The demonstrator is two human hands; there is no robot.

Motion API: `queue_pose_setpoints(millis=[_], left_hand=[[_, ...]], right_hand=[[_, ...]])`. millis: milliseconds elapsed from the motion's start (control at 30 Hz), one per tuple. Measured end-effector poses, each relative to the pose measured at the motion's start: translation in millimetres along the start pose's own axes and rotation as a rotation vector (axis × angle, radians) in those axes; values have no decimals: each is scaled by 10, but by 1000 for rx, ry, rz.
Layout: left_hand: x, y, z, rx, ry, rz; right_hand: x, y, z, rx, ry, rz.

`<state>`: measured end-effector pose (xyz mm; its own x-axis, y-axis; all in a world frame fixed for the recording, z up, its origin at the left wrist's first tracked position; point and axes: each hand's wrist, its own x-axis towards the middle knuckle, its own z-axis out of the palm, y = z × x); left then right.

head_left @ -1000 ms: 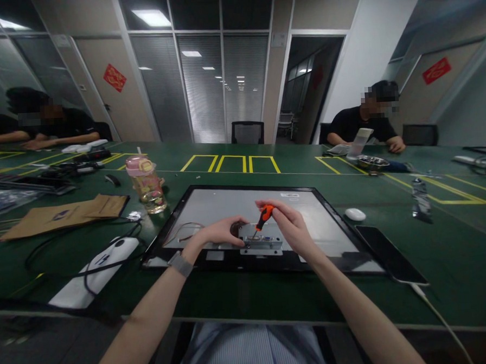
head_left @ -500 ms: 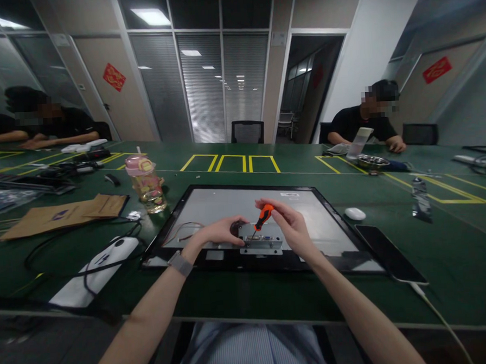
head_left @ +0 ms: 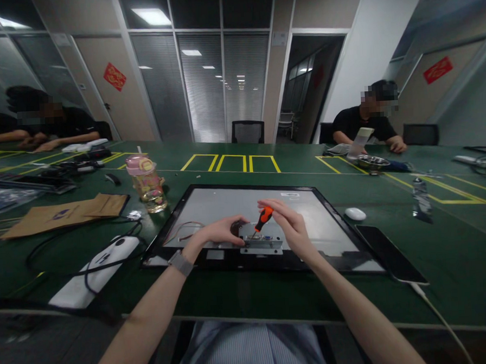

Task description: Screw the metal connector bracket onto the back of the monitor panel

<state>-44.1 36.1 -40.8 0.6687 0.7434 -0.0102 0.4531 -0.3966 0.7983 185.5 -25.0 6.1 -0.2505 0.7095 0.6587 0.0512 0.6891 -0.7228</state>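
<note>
Little has shifted since the earlier frame: the right hand (head_left: 288, 226) has eased a touch lower and nearer w/ the small orange-handled screwdriver (head_left: 262, 220), the left hand (head_left: 221, 230) sits as it did. The right grip is pinched shut round the orange handle, tool tilted, tip down on the grey metal connector bracket (head_left: 262, 242) that sits at the near edge of the flat black-framed monitor panel (head_left: 212, 208), lying back-up on the green desk (head_left: 266, 164). The left grip lies curled beside the bracket, fingertips touching the panel's back, seemingly steadying it; holds nothing I can make out. Progress, judged: the bracket is seated on the panel and a screw at its left end looks to be in hand; whether it goes in or out can't be told, nor how many screws are done. Hard to see: the tip and screw head are too small, the left hand covers a dark round patch. Nearby, a thin looped wire (head_left: 188, 228) on the panel, a pink-lidded clear bottle (head_left: 146, 184) to the left, a white mouse (head_left: 355, 214) and a black phone (head_left: 389, 253) to the right; its cable runs off frame.
</note>
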Motion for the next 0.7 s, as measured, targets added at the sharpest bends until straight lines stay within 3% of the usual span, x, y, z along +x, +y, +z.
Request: queue_pose_setpoints(millis=[100,267,500,700], left_hand=[[-2,10,0,0,4,-5],[7,-1,6,-29,-2,-8],[11,-17,7,-25,3,29],[15,-20,14,-30,-5,5]], right_hand=[[-3,17,18,56,-23,31],[16,43,20,24,91,6],[1,-19,8,104,-53,84],[0,43,41,92,21,33]])
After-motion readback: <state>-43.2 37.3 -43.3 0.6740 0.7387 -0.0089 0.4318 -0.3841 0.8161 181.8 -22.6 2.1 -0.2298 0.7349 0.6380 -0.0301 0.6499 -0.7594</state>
